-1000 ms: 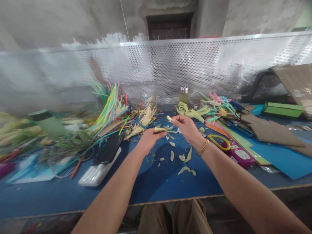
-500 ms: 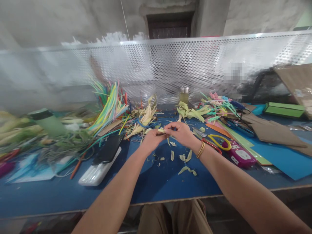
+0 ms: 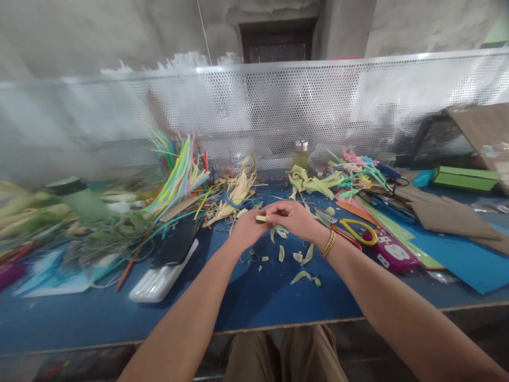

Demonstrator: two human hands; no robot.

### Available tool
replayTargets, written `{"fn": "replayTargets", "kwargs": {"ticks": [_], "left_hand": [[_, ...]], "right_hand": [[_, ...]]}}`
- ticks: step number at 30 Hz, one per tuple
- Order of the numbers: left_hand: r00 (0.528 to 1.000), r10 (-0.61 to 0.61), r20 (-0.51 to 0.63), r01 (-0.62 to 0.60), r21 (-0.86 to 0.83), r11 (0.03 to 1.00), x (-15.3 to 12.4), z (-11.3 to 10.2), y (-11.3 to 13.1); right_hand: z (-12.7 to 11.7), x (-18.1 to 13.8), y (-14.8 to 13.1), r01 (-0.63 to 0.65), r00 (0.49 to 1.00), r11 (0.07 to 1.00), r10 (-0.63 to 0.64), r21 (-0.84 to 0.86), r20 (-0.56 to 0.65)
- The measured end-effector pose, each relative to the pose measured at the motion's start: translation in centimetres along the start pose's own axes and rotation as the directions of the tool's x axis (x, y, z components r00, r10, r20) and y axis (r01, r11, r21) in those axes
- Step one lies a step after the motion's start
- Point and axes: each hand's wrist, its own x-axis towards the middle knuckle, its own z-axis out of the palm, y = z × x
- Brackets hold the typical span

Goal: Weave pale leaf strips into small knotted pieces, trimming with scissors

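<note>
My left hand (image 3: 245,228) and my right hand (image 3: 293,218) meet above the middle of the blue table (image 3: 254,302). Both are closed in a pinch on a pale yellow-green strip (image 3: 261,218) held between them; a loose end hangs down under my right hand. A gold bangle (image 3: 328,243) is on my right wrist. Cut pale strip scraps (image 3: 302,260) lie on the table just below my hands.
Yellow-handled scissors (image 3: 352,232) lie right of my right wrist beside a magenta case (image 3: 392,253). A black phone on a white box (image 3: 167,265) lies left. Bundles of coloured strips (image 3: 178,175), a small jar (image 3: 300,154), cardboard (image 3: 445,217) and a perforated metal screen (image 3: 278,106) stand behind.
My hands were apart, the right one holding the strip's end up; they have come together and now pinch the strip close between them, slightly lower.
</note>
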Motion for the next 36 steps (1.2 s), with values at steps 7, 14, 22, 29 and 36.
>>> {"fn": "replayTargets", "kwargs": {"ticks": [7,14,22,29,36], "left_hand": [[1.0,0.01,0.002,-0.01,-0.04,0.999,0.3,0.4,-0.1],[0.998,-0.013,-0.059,0.007,-0.099,0.995,0.3,0.7,0.1],[0.997,0.003,-0.072,-0.006,-0.049,0.999,-0.1,0.5,1.2],[1.0,-0.006,-0.007,0.005,-0.077,0.997,0.1,0.9,0.5],[0.969,-0.244,0.04,0.223,-0.566,0.794,0.1,0.8,0.5]], "right_hand": [[0.1,0.1,-0.3,-0.029,0.995,0.996,0.037,0.082,-0.097],[-0.1,0.0,-1.2,-0.082,0.99,0.962,0.108,0.259,-0.087],[0.2,-0.1,-1.4,-0.073,0.98,0.946,0.127,0.317,-0.151],[0.4,-0.2,-1.6,-0.067,0.978,0.942,0.128,0.329,-0.166],[-1.6,0.3,-2.5,0.018,0.938,0.962,0.078,0.271,-0.337]]}}
